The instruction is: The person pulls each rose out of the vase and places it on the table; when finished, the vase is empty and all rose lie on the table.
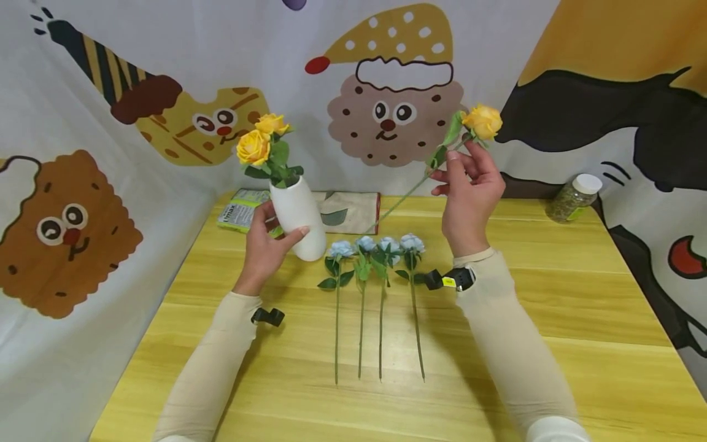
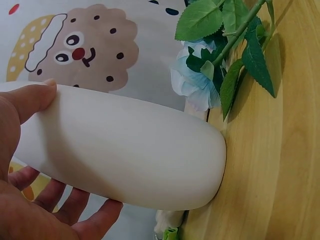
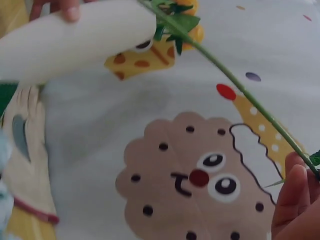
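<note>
My left hand (image 1: 267,248) holds a white vase (image 1: 299,216), thumb on one side and fingers on the other. Two yellow roses (image 1: 254,147) with green leaves stand in its mouth. In the left wrist view, the vase's rounded base (image 2: 212,165) is at the tabletop. Higher up on the right, my right hand (image 1: 474,190) pinches the stem of another yellow rose (image 1: 483,121) just below its bloom. That rose's long green stem (image 3: 235,82) slants down toward the left in the head view. Between my arms, several light-blue roses (image 1: 411,243) lie side by side, stems toward me.
Behind the vase lie a folded cloth (image 1: 353,212) and a green-and-grey packet (image 1: 237,212). A clear jar (image 1: 574,197) with a white lid stands at the back right of the wooden table (image 1: 552,294). A printed cartoon curtain (image 1: 309,123) hangs behind the table.
</note>
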Available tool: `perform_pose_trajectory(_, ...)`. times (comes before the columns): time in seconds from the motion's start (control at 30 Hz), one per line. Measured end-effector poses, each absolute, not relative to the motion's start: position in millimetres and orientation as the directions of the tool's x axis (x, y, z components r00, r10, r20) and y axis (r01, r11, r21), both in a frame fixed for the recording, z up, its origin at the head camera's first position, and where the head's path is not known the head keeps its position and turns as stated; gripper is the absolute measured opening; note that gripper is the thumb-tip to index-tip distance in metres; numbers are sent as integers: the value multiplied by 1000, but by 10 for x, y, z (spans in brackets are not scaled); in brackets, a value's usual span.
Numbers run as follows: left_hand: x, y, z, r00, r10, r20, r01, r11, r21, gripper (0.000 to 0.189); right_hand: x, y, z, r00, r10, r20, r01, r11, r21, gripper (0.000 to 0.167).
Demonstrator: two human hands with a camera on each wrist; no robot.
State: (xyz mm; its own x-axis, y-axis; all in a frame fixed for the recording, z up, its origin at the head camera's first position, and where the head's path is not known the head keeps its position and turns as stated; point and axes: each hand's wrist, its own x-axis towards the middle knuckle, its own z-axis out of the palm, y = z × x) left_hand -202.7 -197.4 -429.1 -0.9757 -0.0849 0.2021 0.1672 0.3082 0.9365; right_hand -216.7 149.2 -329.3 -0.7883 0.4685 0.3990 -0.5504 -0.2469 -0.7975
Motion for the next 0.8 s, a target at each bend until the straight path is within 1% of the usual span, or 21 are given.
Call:
perform_pose_trajectory(0.13,-2023,-1967,-4279,-975,-87,204,168,311,936,85,-2157,1638,-3394,-799,431,420,-530,-175,-830,24)
perform_pose_trajectory(0.33,-2005,-1964,-4271,-975,-91,203,166,309,936,86,-2106,1814,-3526,-864,343,369,-433,-130,-892,23)
perform_pose_trajectory(0.47,-1997,-1970,-4284,-974,-99,204,165,306,938,86,-2092,1911,-3617,-892,307,333,-370,-70,-926,23)
perform_pose_trajectory(0.67,-1986,-1971,-4291,-971,-114,210,164,320,933,87,-2082,2046,-3779,-917,256,308,-290,106,-951,28)
perform_pose_trajectory(0.8,-1979,-1964,-4294,-972,-108,211,166,322,932,85,-2053,2137,-3937,-941,204,270,-233,188,-954,34)
